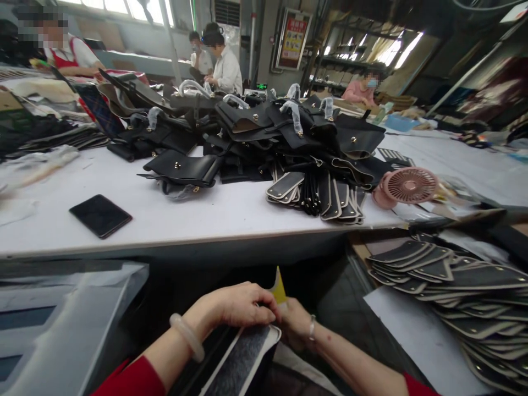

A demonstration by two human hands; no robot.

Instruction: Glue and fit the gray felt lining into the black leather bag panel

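Low in the middle, my left hand (247,305) has its fingers closed over the top end of a dark leather panel (239,366) with pale edging. My right hand (296,320) is close beside it, partly hidden behind the left fingertips and the panel's corner. A pointed yellow piece (280,289), thin like a sheet or tape, sticks up from between the hands and appears pinched in my right fingers. What the right fingertips touch lower down is hidden.
Black leather bags (256,126) are heaped on the white table (185,220), with edged panels (330,195), a pink fan (408,187) and a phone (100,215). More panels (462,286) lie stacked at right. A plastic-covered box (61,324) stands left. Other people sit further back.
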